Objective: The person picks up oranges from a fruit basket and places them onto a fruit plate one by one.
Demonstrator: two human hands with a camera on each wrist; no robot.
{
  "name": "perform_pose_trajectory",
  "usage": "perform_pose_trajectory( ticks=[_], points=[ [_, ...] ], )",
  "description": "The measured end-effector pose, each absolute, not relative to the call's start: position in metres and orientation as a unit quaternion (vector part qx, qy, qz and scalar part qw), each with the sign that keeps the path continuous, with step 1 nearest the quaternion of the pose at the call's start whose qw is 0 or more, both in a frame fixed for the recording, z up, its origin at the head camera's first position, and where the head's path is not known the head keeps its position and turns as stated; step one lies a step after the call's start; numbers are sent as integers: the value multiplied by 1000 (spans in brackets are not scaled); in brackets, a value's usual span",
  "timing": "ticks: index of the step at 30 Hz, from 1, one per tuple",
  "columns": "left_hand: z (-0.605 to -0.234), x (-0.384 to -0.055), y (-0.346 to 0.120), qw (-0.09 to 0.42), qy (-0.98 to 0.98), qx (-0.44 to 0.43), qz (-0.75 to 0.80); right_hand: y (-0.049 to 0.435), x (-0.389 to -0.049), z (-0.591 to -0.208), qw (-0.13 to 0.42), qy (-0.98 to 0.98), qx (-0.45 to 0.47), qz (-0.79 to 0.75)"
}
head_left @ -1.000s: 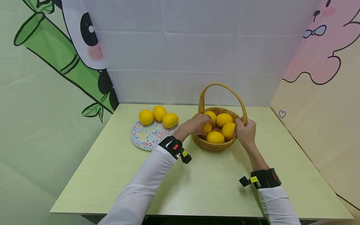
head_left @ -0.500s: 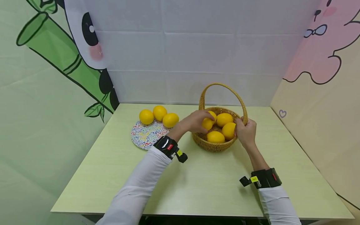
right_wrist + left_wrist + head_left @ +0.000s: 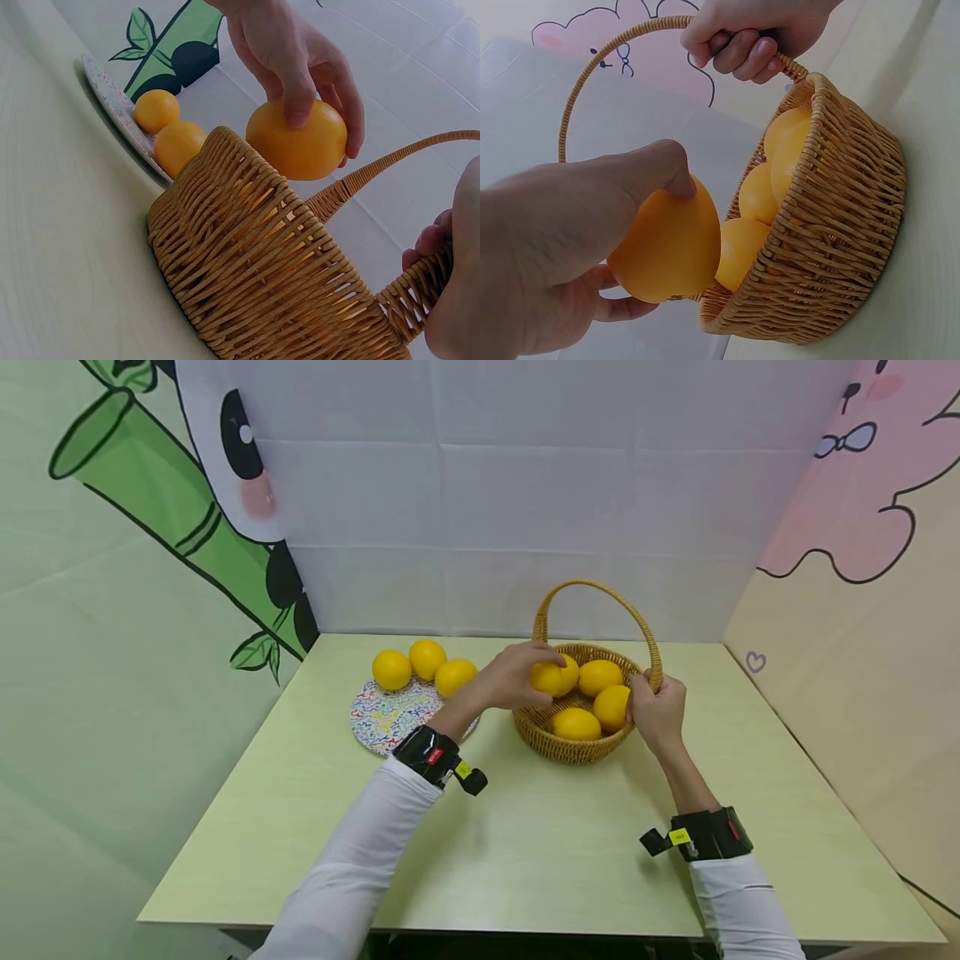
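My left hand pinches an orange between thumb and fingers, over the left rim of a wicker basket. In the right wrist view that orange hangs above the basket's edge. Several other oranges lie in the basket. With curled fingers, my right hand grips the basket's arched handle low on its right side. Left of the basket, a round plate with a multicoloured pattern bears 3 oranges along its far edge.
Basket and plate stand on a pale wooden table. A white wall sheet rises behind it, with cartoon-printed sheets at both sides. A black wrist camera juts out from the left forearm.
My left hand has come up from inside the basket and shifted slightly left, with the orange now lifted in its fingers. My right hand keeps its hold on the handle.
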State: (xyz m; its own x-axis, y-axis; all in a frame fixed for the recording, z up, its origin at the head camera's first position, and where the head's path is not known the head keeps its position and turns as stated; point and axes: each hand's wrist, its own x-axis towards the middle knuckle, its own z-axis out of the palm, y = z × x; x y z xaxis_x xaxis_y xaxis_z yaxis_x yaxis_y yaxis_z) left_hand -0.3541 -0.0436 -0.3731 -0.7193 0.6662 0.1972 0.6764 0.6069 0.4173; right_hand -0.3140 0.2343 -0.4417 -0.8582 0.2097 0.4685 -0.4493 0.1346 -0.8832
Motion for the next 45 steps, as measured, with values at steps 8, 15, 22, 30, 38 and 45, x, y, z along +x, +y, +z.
perform_pose_trajectory(
  ticks=[8,15,22,30,38,45],
  points=[
    [-367,-349,-62,34,-893,-369,-255,234,-315,-440,252,-708,88,654],
    [-369,-347,-82,55,-891,-356,-277,234,-315,-440,250,-707,90,656],
    [-368,-340,-103,81,-893,-340,-283,233,-313,-440,246,-704,85,661],
    [-370,-333,-129,97,-902,-296,-298,234,-313,-440,249,-705,85,658],
    [-375,-326,-157,121,-911,-261,-296,234,-313,-441,246,-708,79,658],
    [-379,-322,-183,126,-913,-241,-303,234,-314,-441,247,-709,79,656]
  ],
)
